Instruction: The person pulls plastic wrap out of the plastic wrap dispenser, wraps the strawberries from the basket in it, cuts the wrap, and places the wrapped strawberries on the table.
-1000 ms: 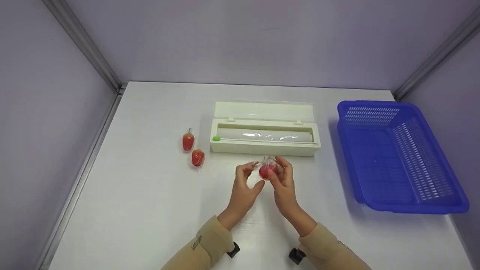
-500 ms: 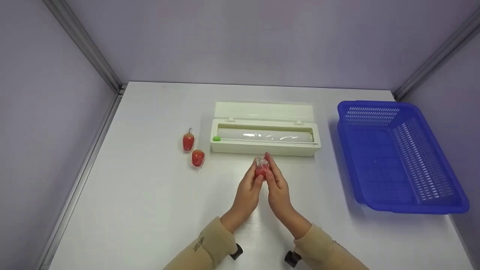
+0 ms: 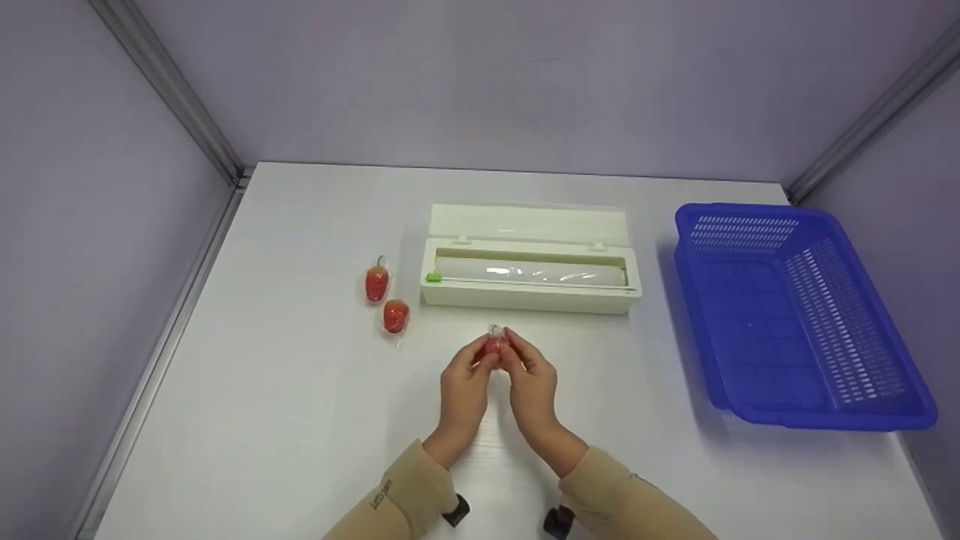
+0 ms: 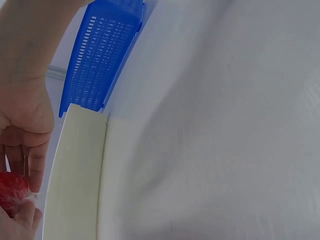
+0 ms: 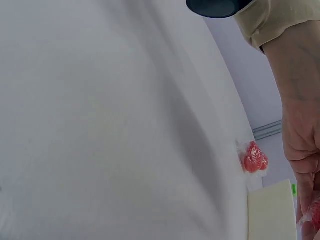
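Observation:
Between the fingertips of both hands is a small red fruit [image 3: 495, 345] wrapped in clear cling film, the film bunched at its top. My left hand [image 3: 463, 394] pinches it from the left, thumb towards me. From the other side my right hand [image 3: 534, 391] pinches it likewise. The left wrist view shows the wrapped red fruit [image 4: 12, 192] at its left edge, partly cut off. Only a sliver of the fruit [image 5: 316, 215] appears in the right wrist view. Just beyond the hands stands a cream cling film box [image 3: 525, 297], lid raised, with a film roll [image 3: 529, 270] inside.
Two more film-wrapped red fruits, one with a stem [image 3: 377, 283] and one nearer me [image 3: 395, 316], lie left of the box. A blue plastic basket [image 3: 832, 416] stands on the right of the white table [image 3: 262, 420]. Panels enclose the table behind and at both sides.
Both hands have moved left and slightly towards me with the wrapped fruit. The left hand, apart from the fruit at first, has closed in on it. The loose film now sits tighter around it.

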Demonstrator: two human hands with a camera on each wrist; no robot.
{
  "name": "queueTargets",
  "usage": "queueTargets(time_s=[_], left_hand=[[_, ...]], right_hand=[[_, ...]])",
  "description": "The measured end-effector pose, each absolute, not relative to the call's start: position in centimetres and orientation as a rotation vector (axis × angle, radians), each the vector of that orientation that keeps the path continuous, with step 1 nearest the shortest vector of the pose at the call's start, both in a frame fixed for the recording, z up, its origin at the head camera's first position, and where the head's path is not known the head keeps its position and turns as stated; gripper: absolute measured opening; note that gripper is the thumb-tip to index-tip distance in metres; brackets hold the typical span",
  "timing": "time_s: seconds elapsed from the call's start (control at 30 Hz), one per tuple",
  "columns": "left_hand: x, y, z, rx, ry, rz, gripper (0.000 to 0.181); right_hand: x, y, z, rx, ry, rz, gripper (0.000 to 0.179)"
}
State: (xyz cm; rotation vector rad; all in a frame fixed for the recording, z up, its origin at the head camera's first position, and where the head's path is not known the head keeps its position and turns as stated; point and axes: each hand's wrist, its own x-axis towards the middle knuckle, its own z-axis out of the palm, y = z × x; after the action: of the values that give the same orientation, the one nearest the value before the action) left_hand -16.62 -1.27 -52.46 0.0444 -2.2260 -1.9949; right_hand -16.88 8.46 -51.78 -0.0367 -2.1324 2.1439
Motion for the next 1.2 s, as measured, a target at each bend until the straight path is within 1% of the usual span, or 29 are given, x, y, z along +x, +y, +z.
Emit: queueTargets(time_s=[0.2,0.37,0.5,0.6,0.73,0.93,1.2], left_hand=[[-15.9,-4.0,-52.9,0.201,-2.206,-1.810,0.035],[-15.4,-6.3,-53.3,0.315,-2.241,-1.753,0.039],[-15.1,-8.3,-53.8,0.459,-2.185,-1.778,0.034],[-15.0,-9.7,-54.1,0.602,-2.098,-1.816,0.028],[-15.2,-11.4,-54.2,0.745,-2.030,-1.824,0.027],[-16.5,-14.1,-54.1,0.823,-2.107,-1.698,0.028],[-18.3,-16.3,-54.3,0.757,-2.200,-1.727,0.038]], right_hand=[[-16.9,6.1,-52.2,0.106,-2.174,2.309,0.044],[-17.3,3.0,-52.6,0.050,-2.142,2.366,0.040],[-17.4,0.0,-52.9,0.006,-2.146,2.407,0.038],[-17.4,-2.0,-53.0,-0.038,-2.190,2.420,0.033],[-17.6,-4.3,-53.3,-0.081,-2.275,2.373,0.022],[-18.6,-7.0,-53.4,-0.070,-2.355,2.290,0.015],[-20.5,-9.2,-53.4,0.035,-2.528,1.968,0.010]])
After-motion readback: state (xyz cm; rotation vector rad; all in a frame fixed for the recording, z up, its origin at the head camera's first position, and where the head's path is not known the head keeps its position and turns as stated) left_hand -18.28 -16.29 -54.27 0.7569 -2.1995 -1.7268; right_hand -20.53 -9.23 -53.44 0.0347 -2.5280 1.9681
